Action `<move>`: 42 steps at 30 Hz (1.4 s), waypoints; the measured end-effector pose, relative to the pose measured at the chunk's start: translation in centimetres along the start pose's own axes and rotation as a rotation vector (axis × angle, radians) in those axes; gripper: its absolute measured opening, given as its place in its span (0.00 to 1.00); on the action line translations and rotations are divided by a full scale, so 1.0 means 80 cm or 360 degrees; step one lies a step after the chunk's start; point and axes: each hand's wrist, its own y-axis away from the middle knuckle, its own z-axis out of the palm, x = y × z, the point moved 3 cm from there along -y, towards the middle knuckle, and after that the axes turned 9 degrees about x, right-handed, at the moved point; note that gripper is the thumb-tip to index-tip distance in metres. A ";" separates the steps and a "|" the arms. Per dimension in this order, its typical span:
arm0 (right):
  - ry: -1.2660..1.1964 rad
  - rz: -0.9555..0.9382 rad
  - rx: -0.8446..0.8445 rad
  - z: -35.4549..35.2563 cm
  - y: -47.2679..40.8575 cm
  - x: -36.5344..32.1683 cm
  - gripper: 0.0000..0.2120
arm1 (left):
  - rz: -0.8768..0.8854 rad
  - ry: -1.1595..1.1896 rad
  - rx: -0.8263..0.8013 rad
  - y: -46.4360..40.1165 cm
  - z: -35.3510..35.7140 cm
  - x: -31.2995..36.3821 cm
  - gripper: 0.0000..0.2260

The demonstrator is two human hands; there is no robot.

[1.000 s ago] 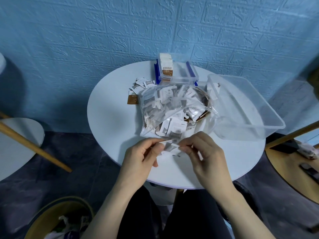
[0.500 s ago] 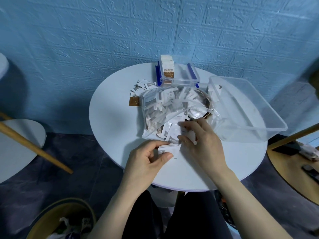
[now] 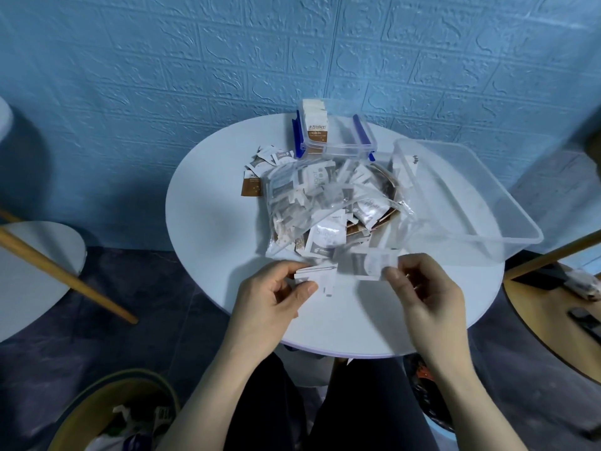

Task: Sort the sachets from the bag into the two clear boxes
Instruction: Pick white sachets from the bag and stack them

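Nearest, the left hand (image 3: 273,297) is pinching a small stack of white sachets (image 3: 317,275) between thumb and fingers, just above the round white surface (image 3: 211,229). Beside it, the right hand (image 3: 422,288) is gripping one blurred grey-and-white sachet (image 3: 367,263) by its edge. Beyond them the clear bag (image 3: 325,203) is lying full of sachets. Further back, the small blue-clipped box (image 3: 338,131) is holding packets reading "taikoo"; the large clear box (image 3: 468,203) is sitting on the right.

I see the clear bag (image 3: 312,203) of white and brown sachets lying mid-table, a blurred white sachet (image 3: 367,263) lifted just before it, the small blue-clipped box (image 3: 338,131) behind holding upright sachets, and the large box (image 3: 461,200) right of it.
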 end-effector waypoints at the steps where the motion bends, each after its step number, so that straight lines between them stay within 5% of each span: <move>1: -0.0153 0.0102 -0.0022 -0.003 0.005 0.000 0.10 | 0.0003 0.0012 -0.0002 0.000 0.000 0.002 0.12; 9: -0.0122 0.0197 -0.0420 0.029 0.035 -0.007 0.07 | 0.0031 -0.0016 -0.0033 0.001 0.000 0.005 0.16; 15: 0.0409 -0.0365 -0.0150 0.040 -0.018 -0.036 0.04 | 0.0034 -0.0112 0.0012 0.000 0.001 -0.001 0.16; 20: 0.0977 -0.0634 -0.0336 0.077 -0.044 -0.040 0.16 | -0.0015 -0.0067 -0.0023 0.001 -0.001 0.002 0.14; 31: 0.0173 -0.0256 -0.0256 0.036 -0.040 -0.023 0.11 | -0.0052 0.0015 -0.0074 0.002 -0.003 0.004 0.13; 36: 0.0640 -0.0654 -0.0324 0.000 -0.030 -0.010 0.10 | -0.0058 0.0072 -0.0118 0.001 -0.004 0.005 0.14; 40: 0.0680 -0.0498 -0.0269 -0.008 -0.014 -0.006 0.15 | -0.0046 0.0050 -0.0122 0.001 -0.004 0.004 0.14; 42: 0.0659 -0.0351 -0.0212 -0.006 -0.005 -0.008 0.08 | -0.0062 0.0042 -0.0145 0.001 -0.005 0.004 0.15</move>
